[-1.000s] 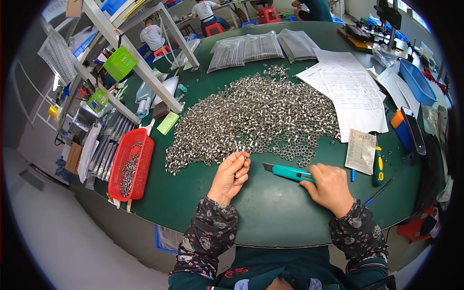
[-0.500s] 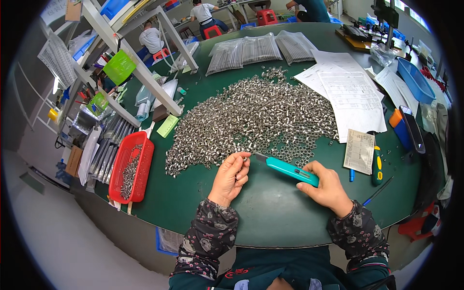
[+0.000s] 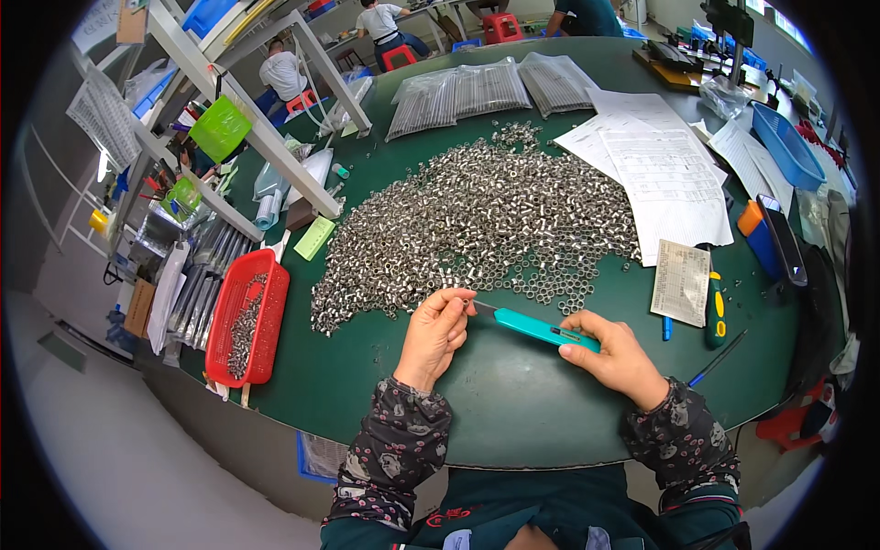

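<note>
My right hand (image 3: 616, 353) grips a teal utility knife (image 3: 541, 328) by its handle, blade pointing left. My left hand (image 3: 436, 332) pinches a small metal ring (image 3: 466, 299) between thumb and fingertips, right at the blade's tip. Both hands hover over the green table (image 3: 385, 394), just in front of a big heap of small silver metal rings (image 3: 486, 220) that spreads across the table's middle.
A red basket (image 3: 246, 316) with metal parts sits at the table's left edge. Printed papers (image 3: 660, 174) lie right of the heap, clear bags of rods (image 3: 486, 87) behind it. A blue tray (image 3: 781, 147) and a screwdriver (image 3: 715, 307) lie at right. People sit at far benches.
The right hand has swung the knife left and up until its blade meets the left hand's fingertips. The left hand has lifted off the table, pinching a ring.
</note>
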The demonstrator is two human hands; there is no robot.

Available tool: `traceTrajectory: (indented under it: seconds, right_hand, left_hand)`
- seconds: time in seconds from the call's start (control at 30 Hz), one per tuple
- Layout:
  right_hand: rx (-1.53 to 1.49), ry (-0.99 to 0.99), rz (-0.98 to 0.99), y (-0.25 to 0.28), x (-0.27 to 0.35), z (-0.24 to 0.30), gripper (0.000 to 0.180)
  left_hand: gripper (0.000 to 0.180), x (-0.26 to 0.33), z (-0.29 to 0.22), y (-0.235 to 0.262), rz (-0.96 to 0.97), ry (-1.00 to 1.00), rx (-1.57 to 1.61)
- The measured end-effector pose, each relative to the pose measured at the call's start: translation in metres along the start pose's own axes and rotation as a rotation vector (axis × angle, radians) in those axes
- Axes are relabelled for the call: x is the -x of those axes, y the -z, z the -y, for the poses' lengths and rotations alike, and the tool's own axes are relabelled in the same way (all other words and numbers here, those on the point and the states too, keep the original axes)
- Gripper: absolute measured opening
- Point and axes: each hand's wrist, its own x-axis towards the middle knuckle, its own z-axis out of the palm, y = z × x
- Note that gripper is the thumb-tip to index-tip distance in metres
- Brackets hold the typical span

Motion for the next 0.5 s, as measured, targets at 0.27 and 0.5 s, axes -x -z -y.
traceTrajectory:
  seconds: [0.27, 0.5]
  right_hand:
    - [-0.009, -0.033, 0.049, -0.001, 0.001, -0.003, 0.028]
    - [0.210, 0.118, -0.084, 0.000, 0.003, 0.005, 0.025]
  left_hand:
    - [0.011, 0.000, 0.004, 0.002, 0.002, -0.027, -0.007]
    - [0.012, 0.001, 0.002, -0.001, -0.018, -0.005, -0.141]
